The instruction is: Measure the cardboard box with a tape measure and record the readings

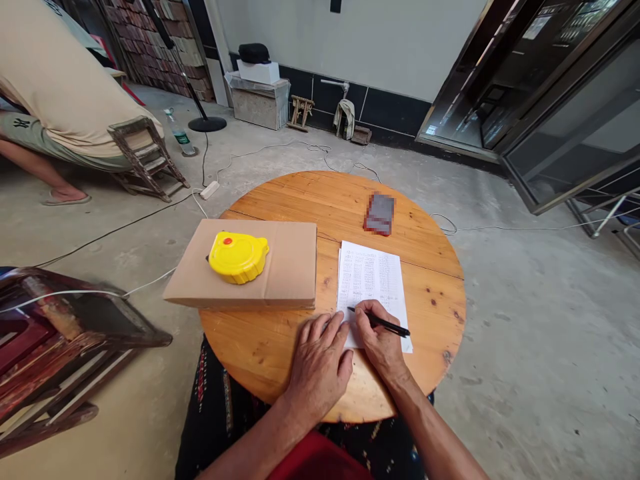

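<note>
Wooden and round, the plank worktop [300,200] carries a flat cardboard box [280,267] topped by a yellow tape measure [238,256]. On the white sheet [373,280], rows of writing are too small to read. Of the hands, the right hand [381,341] pinches a black pen [381,322] at the sheet's lower edge; the left hand [320,363] lies spread flat beside it.

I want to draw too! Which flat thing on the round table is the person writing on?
The white sheet of paper covered in small writing, under both hands. The right hand holds a black pen on it. The brown cardboard piece only carries a yellow tape measure.
</note>
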`<state>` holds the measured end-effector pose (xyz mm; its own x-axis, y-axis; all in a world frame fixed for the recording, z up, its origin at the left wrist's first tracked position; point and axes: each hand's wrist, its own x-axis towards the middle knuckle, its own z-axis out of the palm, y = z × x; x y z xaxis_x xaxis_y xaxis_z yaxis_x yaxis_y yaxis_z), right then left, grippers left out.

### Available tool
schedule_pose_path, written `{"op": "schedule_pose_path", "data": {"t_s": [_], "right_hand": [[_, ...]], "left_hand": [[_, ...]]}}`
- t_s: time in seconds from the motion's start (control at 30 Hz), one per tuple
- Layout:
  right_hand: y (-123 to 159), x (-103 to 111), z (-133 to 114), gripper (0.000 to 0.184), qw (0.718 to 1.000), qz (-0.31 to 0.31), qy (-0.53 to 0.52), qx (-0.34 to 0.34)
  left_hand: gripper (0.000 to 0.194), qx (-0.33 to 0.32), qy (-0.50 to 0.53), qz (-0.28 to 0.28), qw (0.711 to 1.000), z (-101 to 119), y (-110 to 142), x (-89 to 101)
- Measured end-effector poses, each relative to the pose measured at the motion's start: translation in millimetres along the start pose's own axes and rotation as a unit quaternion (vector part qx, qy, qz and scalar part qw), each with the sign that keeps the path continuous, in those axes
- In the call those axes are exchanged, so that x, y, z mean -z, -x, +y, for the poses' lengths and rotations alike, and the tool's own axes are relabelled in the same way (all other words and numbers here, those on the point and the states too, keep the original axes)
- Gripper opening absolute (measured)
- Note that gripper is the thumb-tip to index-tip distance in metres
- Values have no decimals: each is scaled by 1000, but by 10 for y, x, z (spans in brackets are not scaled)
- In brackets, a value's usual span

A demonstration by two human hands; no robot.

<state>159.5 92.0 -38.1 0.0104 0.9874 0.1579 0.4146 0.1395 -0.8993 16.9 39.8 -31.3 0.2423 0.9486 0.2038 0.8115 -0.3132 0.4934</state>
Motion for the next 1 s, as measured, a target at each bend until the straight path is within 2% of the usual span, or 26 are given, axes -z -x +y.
{"op": "schedule_pose_path", "data": {"t_s": [0.57,0.8,1.0], "right_hand": [[18,24,-13,21,1000,-17,7,-5],[1,37,5,19,997,10,-54,-45],[-16,13,-12,17,999,33,-22,-9]], "left_hand": [[43,-5,-1,14,1000,-3,6,-5],[40,-5,-10,7,1000,3,10,5],[41,-4,-2,7,1000,3,2,11]]}}
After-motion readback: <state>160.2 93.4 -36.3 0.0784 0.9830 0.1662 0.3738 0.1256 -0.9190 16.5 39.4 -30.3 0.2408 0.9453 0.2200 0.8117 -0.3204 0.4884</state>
